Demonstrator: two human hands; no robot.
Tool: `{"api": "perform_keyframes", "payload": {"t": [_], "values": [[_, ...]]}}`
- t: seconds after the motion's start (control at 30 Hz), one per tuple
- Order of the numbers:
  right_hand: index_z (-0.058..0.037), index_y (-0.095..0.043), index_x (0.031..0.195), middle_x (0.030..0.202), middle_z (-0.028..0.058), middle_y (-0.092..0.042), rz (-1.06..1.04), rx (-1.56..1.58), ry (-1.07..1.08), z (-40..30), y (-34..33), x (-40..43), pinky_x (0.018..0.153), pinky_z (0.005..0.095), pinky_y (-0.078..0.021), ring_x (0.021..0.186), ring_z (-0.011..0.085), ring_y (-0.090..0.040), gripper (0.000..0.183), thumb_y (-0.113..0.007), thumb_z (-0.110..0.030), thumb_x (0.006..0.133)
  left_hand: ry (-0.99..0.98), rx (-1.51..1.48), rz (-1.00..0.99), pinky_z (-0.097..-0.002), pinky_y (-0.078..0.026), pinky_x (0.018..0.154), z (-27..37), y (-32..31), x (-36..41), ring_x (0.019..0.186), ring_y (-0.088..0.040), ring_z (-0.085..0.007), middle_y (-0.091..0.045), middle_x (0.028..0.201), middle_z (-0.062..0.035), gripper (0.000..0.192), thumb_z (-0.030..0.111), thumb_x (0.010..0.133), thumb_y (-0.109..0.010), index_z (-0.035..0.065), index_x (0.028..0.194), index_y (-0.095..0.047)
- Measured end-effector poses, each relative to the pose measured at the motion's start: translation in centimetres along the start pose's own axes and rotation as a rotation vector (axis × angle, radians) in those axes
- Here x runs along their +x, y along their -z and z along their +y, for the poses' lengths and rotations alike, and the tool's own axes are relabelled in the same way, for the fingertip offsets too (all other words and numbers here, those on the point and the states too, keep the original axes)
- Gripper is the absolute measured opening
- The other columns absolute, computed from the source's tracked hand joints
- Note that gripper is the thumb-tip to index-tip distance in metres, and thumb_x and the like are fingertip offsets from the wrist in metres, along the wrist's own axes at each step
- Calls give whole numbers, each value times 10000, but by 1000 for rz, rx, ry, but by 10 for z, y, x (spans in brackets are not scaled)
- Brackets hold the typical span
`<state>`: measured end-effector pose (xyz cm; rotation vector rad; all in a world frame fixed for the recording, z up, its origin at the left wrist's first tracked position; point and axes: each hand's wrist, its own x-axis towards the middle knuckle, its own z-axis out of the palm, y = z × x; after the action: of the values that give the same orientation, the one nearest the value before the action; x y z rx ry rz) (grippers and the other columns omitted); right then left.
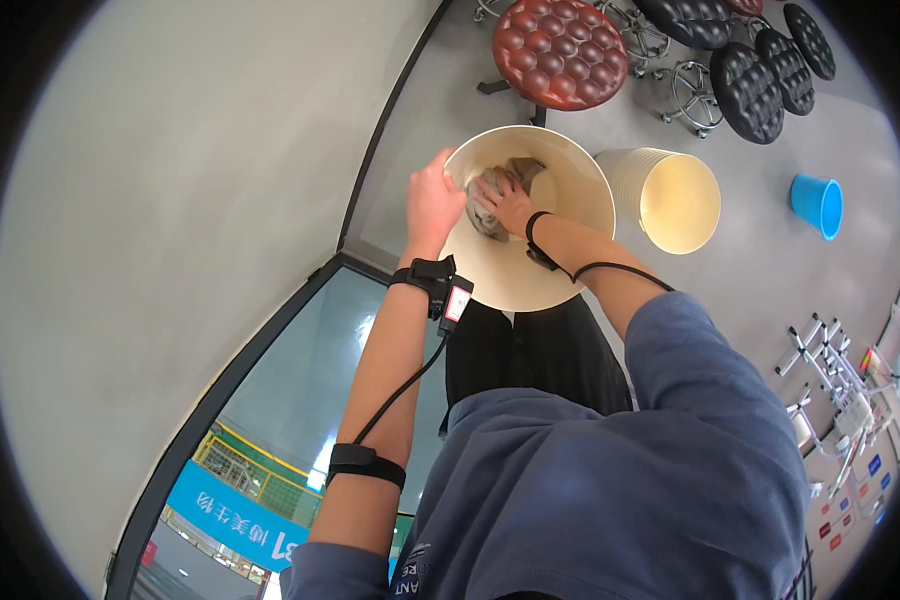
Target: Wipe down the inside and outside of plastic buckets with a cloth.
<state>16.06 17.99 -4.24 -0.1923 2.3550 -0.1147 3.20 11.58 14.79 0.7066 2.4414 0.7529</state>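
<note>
A large cream-coloured bucket point(562, 255) is tilted before me, its mouth facing up at the camera. My left hand point(435, 199) grips its rim on the left side, thumb over the edge. Inside the bucket, my right hand point(506, 204) presses on a crumpled grey cloth point(487, 221) with its fingers spread; whether the fingers grip any of it cannot be told. A darker fold of cloth lies just beyond the fingertips. Both wrists wear black straps with cables.
Right of the bucket stands a stack of cream buckets point(681, 202), and farther right a blue bucket point(817, 204). A red cushioned stool point(560, 52) and several black stools point(747, 91) are beyond. A wall point(195, 165) and a dark-framed glass panel point(300, 375) border the left.
</note>
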Motion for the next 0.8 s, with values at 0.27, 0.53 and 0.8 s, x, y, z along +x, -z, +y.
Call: {"api": "perform_keyframes", "payload": {"t": [0.27,0.53,0.8], "values": [[-108,-229,1429,1497,161,-107,-289,761,-1152,-9,-22,32,915,595,-352,1252,467,-287,860,-652,-302,706,42,15,-23,-474,-471,707,18,-3,11,818,-581,-421,-608,846,-251,367,-30,725,-492,42,1070,-594],[7,-676,808,783,167,-653,-41,1252,-430,40,-42,59,650,401,-493,687,299,-626,319,-619,-271,662,-73,-37,5,-418,-468,650,31,-20,17,723,-603,-401,-591,789,-282,395,-26,703,-510,-44,1093,-570],[-18,-667,870,907,182,-656,331,974,-696,23,37,35,777,398,-500,865,287,-643,335,-555,-329,811,-23,8,14,-439,-459,651,3,1,7,731,-586,-422,-581,780,-286,391,-17,708,-510,-35,1095,-566]]}}
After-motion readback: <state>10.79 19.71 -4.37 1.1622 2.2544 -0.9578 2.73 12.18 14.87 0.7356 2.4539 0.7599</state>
